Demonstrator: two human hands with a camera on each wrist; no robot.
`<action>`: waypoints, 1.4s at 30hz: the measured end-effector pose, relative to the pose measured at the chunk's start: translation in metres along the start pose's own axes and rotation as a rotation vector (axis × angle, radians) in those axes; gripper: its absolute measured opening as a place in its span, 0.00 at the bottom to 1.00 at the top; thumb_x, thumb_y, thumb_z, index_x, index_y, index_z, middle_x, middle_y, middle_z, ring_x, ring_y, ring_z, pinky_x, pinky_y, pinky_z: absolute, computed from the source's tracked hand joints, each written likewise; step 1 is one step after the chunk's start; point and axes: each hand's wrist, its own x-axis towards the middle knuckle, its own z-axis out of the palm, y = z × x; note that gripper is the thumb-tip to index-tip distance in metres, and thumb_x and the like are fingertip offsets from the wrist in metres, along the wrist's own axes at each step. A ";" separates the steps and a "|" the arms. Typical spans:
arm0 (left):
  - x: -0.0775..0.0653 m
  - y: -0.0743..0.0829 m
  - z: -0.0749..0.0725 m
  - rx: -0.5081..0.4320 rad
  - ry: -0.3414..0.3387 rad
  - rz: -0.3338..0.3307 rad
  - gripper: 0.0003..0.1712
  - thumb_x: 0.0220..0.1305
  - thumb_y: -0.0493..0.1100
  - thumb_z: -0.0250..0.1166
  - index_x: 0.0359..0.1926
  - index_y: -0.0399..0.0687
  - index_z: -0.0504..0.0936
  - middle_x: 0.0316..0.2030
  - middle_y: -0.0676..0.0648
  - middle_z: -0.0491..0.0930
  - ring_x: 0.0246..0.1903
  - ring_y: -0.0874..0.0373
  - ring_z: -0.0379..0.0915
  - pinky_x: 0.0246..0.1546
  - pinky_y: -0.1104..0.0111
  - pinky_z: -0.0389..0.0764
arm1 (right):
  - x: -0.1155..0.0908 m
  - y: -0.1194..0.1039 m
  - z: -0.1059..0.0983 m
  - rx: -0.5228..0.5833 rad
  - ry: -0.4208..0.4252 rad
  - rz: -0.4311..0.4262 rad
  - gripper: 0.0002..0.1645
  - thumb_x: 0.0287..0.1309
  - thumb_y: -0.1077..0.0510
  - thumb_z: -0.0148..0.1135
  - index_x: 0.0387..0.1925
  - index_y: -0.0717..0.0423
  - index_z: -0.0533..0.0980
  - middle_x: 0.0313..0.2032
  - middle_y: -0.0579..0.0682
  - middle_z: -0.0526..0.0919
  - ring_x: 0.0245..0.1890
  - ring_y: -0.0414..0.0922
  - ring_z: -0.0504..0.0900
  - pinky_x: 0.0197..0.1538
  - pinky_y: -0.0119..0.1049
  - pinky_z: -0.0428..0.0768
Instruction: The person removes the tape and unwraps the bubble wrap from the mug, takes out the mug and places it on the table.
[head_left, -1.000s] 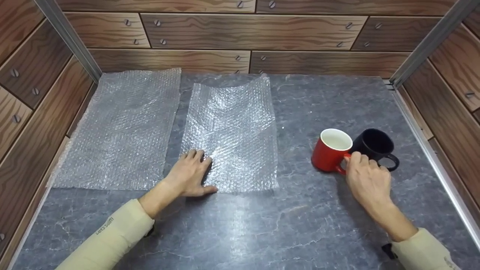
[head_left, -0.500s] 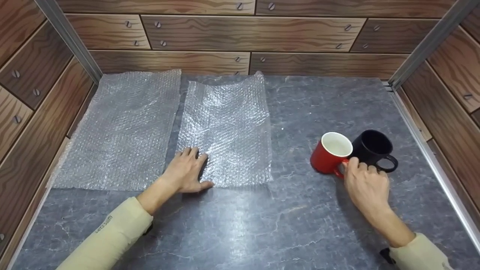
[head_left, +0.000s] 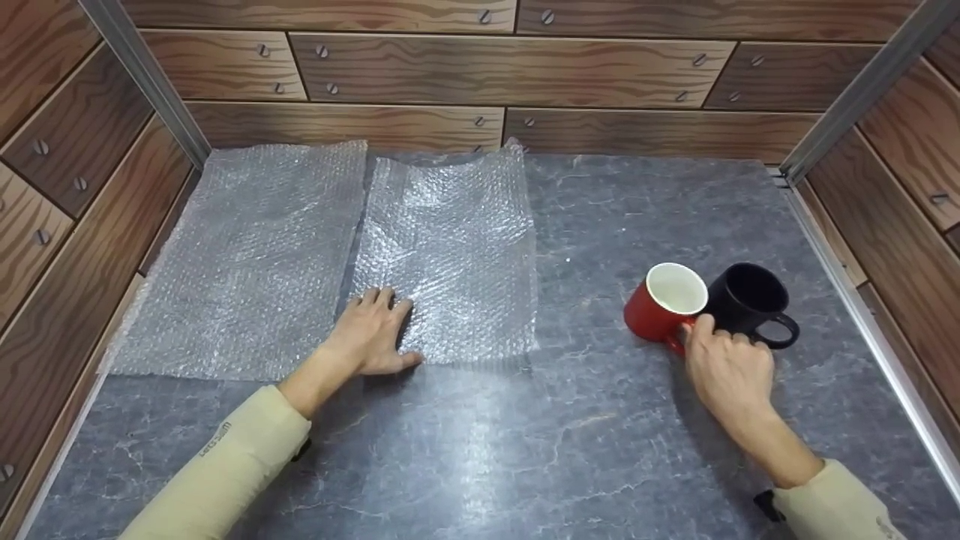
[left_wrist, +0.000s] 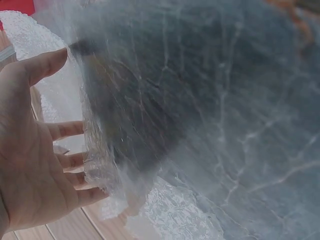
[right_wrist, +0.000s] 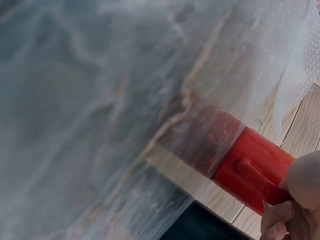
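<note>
My left hand (head_left: 375, 330) rests with spread, straight fingers on the lower left corner of a smaller bubble wrap sheet (head_left: 465, 262). In the left wrist view the fingertips (left_wrist: 92, 195) touch the sheet's edge. My right hand (head_left: 729, 367) grips the handle of a red mug (head_left: 651, 309) with a white inside, which tilts slightly. The right wrist view shows the fingers curled at the handle of the red mug (right_wrist: 255, 167). Right beside it stands a black mug (head_left: 750, 296), its handle toward the right, close to my knuckles.
A larger bubble wrap sheet (head_left: 247, 262) lies flat at the left, alongside the smaller one. The grey marbled tabletop (head_left: 600, 465) is bounded by wood-print walls (head_left: 510, 71) at the back and sides, with metal rails (head_left: 885, 337) along its edges.
My left hand has slid the smaller bubble wrap sheet a little left and away from me, closer to the larger sheet. My right hand keeps its grip on the red mug, which has tilted slightly.
</note>
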 end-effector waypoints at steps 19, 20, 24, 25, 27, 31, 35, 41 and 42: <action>0.022 -0.013 -0.004 -0.054 0.012 -0.049 0.54 0.59 0.69 0.68 0.76 0.41 0.67 0.73 0.24 0.65 0.74 0.26 0.62 0.73 0.34 0.70 | 0.008 0.000 -0.009 0.042 -0.097 0.029 0.20 0.72 0.55 0.57 0.27 0.65 0.68 0.14 0.67 0.76 0.14 0.69 0.76 0.12 0.60 0.67; 0.023 -0.013 -0.004 -0.058 0.017 -0.053 0.54 0.59 0.68 0.69 0.76 0.41 0.67 0.73 0.24 0.65 0.73 0.26 0.63 0.72 0.34 0.70 | 0.008 0.001 -0.010 0.045 -0.108 0.033 0.20 0.72 0.54 0.57 0.27 0.66 0.68 0.15 0.67 0.76 0.14 0.69 0.76 0.12 0.60 0.67; 0.027 -0.016 -0.004 -0.067 0.031 -0.066 0.54 0.58 0.68 0.69 0.75 0.41 0.67 0.72 0.25 0.66 0.73 0.26 0.63 0.72 0.34 0.71 | 0.009 0.002 -0.013 0.048 -0.126 0.053 0.21 0.71 0.52 0.59 0.28 0.67 0.69 0.18 0.68 0.77 0.16 0.69 0.76 0.13 0.60 0.68; 0.028 -0.017 -0.004 -0.067 0.031 -0.069 0.54 0.58 0.68 0.69 0.75 0.42 0.67 0.72 0.25 0.66 0.73 0.26 0.63 0.72 0.34 0.70 | 0.010 0.002 -0.014 0.046 -0.126 0.057 0.22 0.70 0.51 0.59 0.29 0.67 0.69 0.18 0.68 0.77 0.16 0.69 0.76 0.13 0.60 0.68; 0.029 -0.019 -0.004 -0.067 0.033 -0.070 0.54 0.58 0.68 0.69 0.76 0.41 0.67 0.73 0.25 0.65 0.74 0.26 0.62 0.73 0.34 0.69 | 0.011 0.003 -0.016 0.036 -0.122 0.064 0.24 0.70 0.49 0.61 0.30 0.67 0.70 0.20 0.68 0.76 0.17 0.68 0.76 0.14 0.59 0.68; 0.028 -0.021 -0.006 -0.069 0.053 -0.051 0.54 0.57 0.69 0.69 0.75 0.41 0.67 0.72 0.26 0.67 0.74 0.27 0.63 0.74 0.34 0.68 | 0.013 0.003 -0.024 0.035 -0.127 0.085 0.29 0.66 0.43 0.65 0.33 0.67 0.69 0.24 0.68 0.76 0.22 0.69 0.77 0.14 0.58 0.69; 0.025 -0.022 -0.010 -0.076 0.111 -0.019 0.55 0.57 0.69 0.69 0.76 0.41 0.67 0.71 0.28 0.69 0.73 0.29 0.64 0.75 0.35 0.67 | 0.018 0.001 -0.033 0.070 -0.156 0.117 0.32 0.64 0.41 0.68 0.38 0.68 0.70 0.31 0.69 0.75 0.27 0.70 0.77 0.15 0.60 0.71; 0.017 -0.015 -0.021 -0.063 0.177 0.019 0.55 0.60 0.72 0.66 0.78 0.42 0.65 0.75 0.30 0.67 0.75 0.31 0.63 0.77 0.36 0.65 | 0.030 -0.004 -0.040 0.113 -0.152 0.084 0.38 0.63 0.35 0.65 0.46 0.70 0.73 0.38 0.69 0.75 0.31 0.68 0.77 0.17 0.57 0.75; 0.016 -0.013 -0.023 -0.058 0.189 0.023 0.56 0.61 0.73 0.66 0.78 0.43 0.65 0.75 0.31 0.67 0.75 0.31 0.63 0.78 0.37 0.65 | 0.033 -0.006 -0.040 0.119 -0.150 0.074 0.40 0.63 0.34 0.64 0.48 0.70 0.73 0.39 0.70 0.76 0.31 0.68 0.77 0.17 0.56 0.76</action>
